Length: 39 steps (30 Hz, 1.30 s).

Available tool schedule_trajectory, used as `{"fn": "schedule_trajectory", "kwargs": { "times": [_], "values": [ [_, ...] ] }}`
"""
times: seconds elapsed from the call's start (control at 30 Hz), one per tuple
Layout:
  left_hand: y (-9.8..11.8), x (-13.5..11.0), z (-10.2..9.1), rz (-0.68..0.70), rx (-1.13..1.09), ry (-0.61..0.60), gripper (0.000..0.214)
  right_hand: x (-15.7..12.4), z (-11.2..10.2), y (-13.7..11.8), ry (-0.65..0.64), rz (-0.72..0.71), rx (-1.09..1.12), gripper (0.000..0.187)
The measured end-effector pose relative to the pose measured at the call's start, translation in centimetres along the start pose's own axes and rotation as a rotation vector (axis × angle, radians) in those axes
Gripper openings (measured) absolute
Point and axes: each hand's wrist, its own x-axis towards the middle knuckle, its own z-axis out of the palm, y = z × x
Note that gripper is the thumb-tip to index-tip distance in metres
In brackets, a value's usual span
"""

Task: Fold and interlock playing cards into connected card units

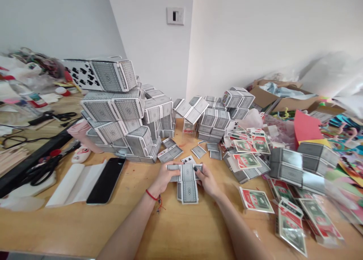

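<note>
At the middle of the wooden table (184, 229), both my hands grip a folded assembly of grey-backed playing cards (188, 182). My left hand (166, 178) pinches its left flap and has a red string at the wrist. My right hand (205, 180) pinches the right flap, fingers curled, dark nails showing. A club-faced card (188, 160) lies just behind the assembly. A tall stack of cubes built from cards (121, 112) stands behind my left hand, and a lower pile of card cubes (218, 114) stands behind my right.
A black phone (106, 180) and white folded paper (73, 184) lie left of my hands. Black scissors (42, 169) sit further left. Red-and-green card packs (256, 199) are strewn at the right, beside grey card blocks (300, 165), cardboard boxes (280, 97) and coloured paper.
</note>
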Motion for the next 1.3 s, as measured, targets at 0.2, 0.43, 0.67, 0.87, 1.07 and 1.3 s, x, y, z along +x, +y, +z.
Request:
{"fn": "schedule_trajectory", "kwargs": {
  "times": [0.2,0.43,0.67,0.87,1.07,1.3],
  "values": [
    [0.5,0.2,-0.6,0.017,0.011,-0.01,0.034,0.0,-1.5,-0.8,-0.154,0.076,-0.054,0.032],
    [-0.1,0.5,-0.6,0.009,0.014,0.014,0.034,0.3,-1.2,0.0,-0.039,-0.02,-0.159,0.038],
    [-0.2,0.4,-0.2,-0.011,0.042,0.038,0.03,0.3,-0.9,0.8,-0.019,-0.003,-0.2,0.04],
    [-0.2,0.4,-0.3,0.0,0.038,0.024,0.028,0.2,-0.5,0.8,-0.024,-0.001,-0.199,0.04],
    [-0.1,0.3,0.0,0.028,0.024,0.005,0.029,0.4,-0.6,0.2,-0.029,0.002,-0.124,0.041],
    [0.7,0.1,-0.4,-0.017,-0.091,-0.054,0.04,0.4,-0.8,-0.5,-0.055,-0.04,-0.157,0.04]
  ]
}}
